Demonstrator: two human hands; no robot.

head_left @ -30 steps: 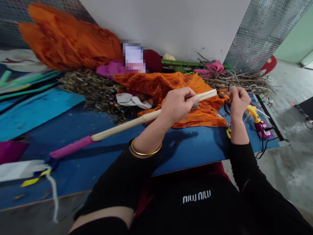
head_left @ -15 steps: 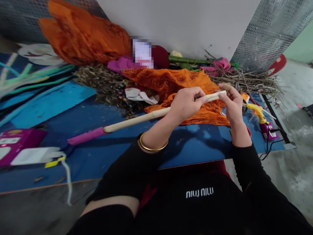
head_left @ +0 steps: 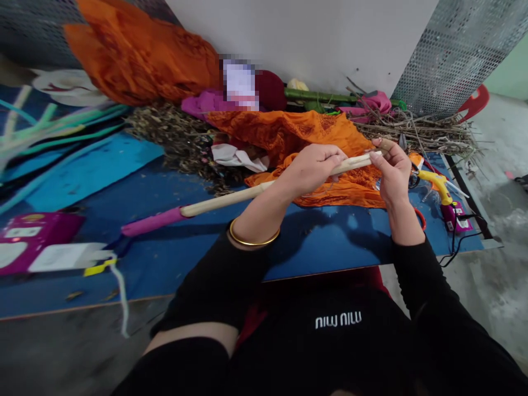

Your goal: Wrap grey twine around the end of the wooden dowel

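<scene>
A long pale stick (head_left: 231, 200) slants up from left to right, its lower left part wrapped in pink-purple material (head_left: 154, 221). My left hand (head_left: 313, 168) is closed around the stick near its upper end. At the tip, my right hand (head_left: 392, 169) pinches the stick between thumb and fingers. Behind both hands lies a crumpled orange cloth (head_left: 289, 132). A yellow glue gun (head_left: 438, 184) rests to the right of my right hand, by a purple box (head_left: 457, 217).
Dry brown plant bundles (head_left: 165, 137) and a twig pile (head_left: 433, 135) lie across the back of the blue table (head_left: 165, 258). Colored strips and a blue sheet (head_left: 94, 170) are at the left, with a purple box (head_left: 37, 236). A red chair (head_left: 474, 103) stands beyond.
My left hand has slid slightly left and down along the stick, showing more of its upper part. The stick's lower left end has shifted slightly right and up. My right hand stays at the tip.
</scene>
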